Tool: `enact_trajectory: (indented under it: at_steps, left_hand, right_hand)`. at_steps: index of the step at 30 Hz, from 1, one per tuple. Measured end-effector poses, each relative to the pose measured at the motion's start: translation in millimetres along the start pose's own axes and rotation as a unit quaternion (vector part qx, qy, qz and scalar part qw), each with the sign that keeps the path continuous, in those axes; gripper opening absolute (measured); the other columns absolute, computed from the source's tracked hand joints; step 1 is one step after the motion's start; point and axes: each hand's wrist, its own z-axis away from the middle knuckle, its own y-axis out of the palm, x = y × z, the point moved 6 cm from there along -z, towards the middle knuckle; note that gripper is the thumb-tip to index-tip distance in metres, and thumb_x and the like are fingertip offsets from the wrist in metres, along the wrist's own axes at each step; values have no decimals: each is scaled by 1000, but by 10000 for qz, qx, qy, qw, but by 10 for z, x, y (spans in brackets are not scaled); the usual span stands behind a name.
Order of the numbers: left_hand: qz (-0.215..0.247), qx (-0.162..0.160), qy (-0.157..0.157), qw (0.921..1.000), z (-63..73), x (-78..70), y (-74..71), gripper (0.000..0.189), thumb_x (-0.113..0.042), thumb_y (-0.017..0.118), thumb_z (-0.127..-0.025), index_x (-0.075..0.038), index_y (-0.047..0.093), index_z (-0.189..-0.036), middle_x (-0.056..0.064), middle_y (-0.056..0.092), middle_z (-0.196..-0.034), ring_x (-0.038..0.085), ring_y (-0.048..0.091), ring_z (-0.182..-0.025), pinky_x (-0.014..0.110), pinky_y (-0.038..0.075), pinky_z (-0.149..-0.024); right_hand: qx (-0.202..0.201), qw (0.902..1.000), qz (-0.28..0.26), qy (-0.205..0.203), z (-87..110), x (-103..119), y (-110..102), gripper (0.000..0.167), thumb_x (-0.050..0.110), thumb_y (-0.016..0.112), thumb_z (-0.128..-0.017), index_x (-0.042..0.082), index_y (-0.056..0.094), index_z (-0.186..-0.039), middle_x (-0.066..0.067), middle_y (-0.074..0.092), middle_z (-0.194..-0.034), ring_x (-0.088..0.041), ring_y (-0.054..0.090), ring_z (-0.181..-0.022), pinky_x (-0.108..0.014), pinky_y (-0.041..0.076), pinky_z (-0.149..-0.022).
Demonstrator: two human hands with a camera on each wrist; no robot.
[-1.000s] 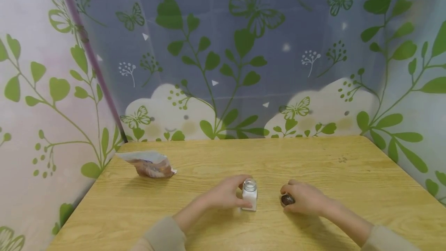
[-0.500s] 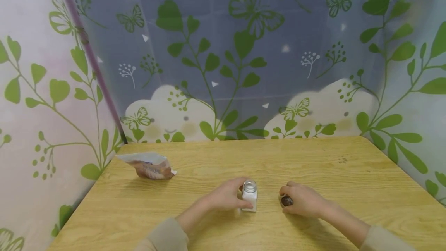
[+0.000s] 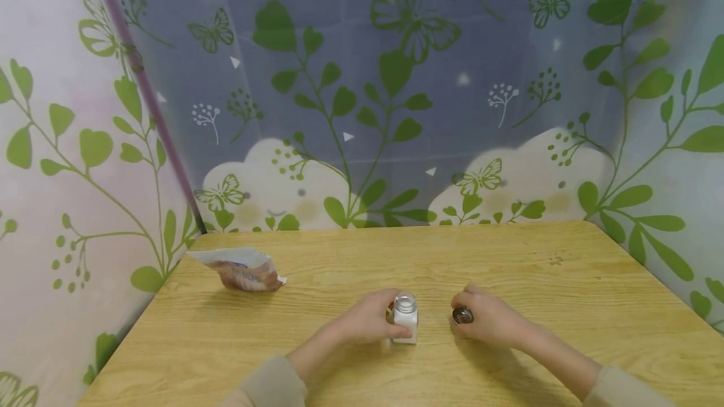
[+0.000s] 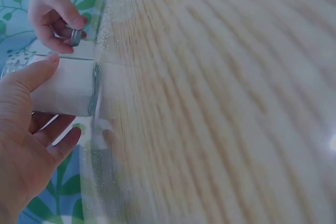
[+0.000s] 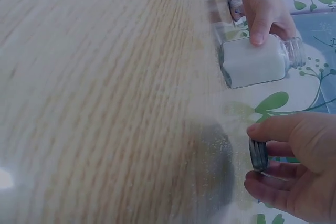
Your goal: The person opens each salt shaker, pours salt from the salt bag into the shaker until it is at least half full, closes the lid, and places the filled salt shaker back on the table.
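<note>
A small square glass jar (image 3: pixel 405 322) with white contents stands upright on the table, its threaded mouth uncovered. My left hand (image 3: pixel 370 317) holds it from the left side, with the thumb on the near face and the other fingers behind. To the right of the jar, my right hand (image 3: pixel 494 319) pinches a small dark round lid (image 3: pixel 462 314) between thumb and fingers. In the right wrist view the lid (image 5: pixel 258 155) shows a ridged metal edge and is held on its side, a little above the table.
A crumpled plastic pouch (image 3: pixel 246 269), brown and whitish, sits at the left of the wood-grain table (image 3: pixel 351 250). Fabric walls (image 3: pixel 317 80) with leaf and butterfly prints rise behind the table and along both sides. A few small marks (image 3: pixel 556 259) show at the back right.
My right hand has lifted slightly and shifted a little left with the lid, which has turned to face the camera more. The left hand and the jar stay in place.
</note>
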Motion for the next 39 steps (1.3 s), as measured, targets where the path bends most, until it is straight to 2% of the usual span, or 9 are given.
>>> enact_trajectory:
  at_steps: [4, 9, 15, 19, 27, 33, 39]
  left_hand:
    - [48, -16, -34, 10000, 0, 5, 2, 45, -29, 76, -77, -13, 55, -114, -13, 56, -95, 5, 53, -90, 23, 45, -76]
    - [-21, -75, -24, 10000, -15, 10, 1, 43, -29, 76, -76, -13, 56, -110, -12, 56, -92, 5, 54, -88, 22, 45, -75]
    - [167, -65, -51, 9998, -18, 9, 5, 44, -27, 77, -75, -12, 56, -111, -12, 55, -91, 4, 53, -86, 21, 45, -72]
    - [274, -114, 35, 9996, -19, -2, -19, 43, -26, 77, -75, -11, 57, -110, -11, 56, -91, 4, 52, -85, 21, 45, -71]
    - [248, -162, 87, 9995, -28, 8, -22, 41, -25, 77, -75, -11, 57, -109, -11, 55, -91, 4, 52, -84, 20, 45, -70]
    - [150, -167, 36, 9997, -17, 20, -19, 42, -27, 77, -75, -13, 57, -109, -12, 55, -91, 4, 51, -85, 22, 44, -72]
    - [177, -171, -3, 9997, -13, 9, -28, 40, -27, 77, -75, -13, 57, -106, -12, 54, -88, 5, 51, -79, 22, 43, -66]
  right_hand:
    - [-212, 9996, -91, -159, -50, 39, -41, 30, 9, 72, -75, -1, 63, -102, -3, 52, -90, -16, 53, -79, -27, 47, -63]
    - [-264, 9979, -510, -294, -100, 104, -87, 30, 12, 71, -78, 0, 63, -105, -2, 57, -95, -15, 55, -80, -29, 47, -66]
    - [-307, 9948, -829, -501, -160, 225, -161, 34, 8, 69, -78, -2, 61, -110, -8, 60, -101, -16, 55, -84, -30, 47, -67]
    - [-371, 9957, -602, -592, -216, 327, -210, 38, 8, 71, -77, -2, 59, -112, -11, 60, -103, -17, 55, -86, -27, 47, -65]
    - [-178, 9956, 135, -914, -294, 554, -173, 45, 7, 73, -75, -1, 56, -116, -4, 56, -97, -15, 54, -83, -27, 47, -67]
    - [-179, 9935, 46, -1124, -321, 647, -150, 46, 7, 74, -76, 1, 55, -118, -3, 58, -99, -14, 55, -86, -30, 48, -72]
    - [-371, 9915, -231, -1223, -338, 692, -164, 44, 9, 74, -77, 0, 56, -116, -4, 59, -99, -16, 58, -86, -25, 49, -69]
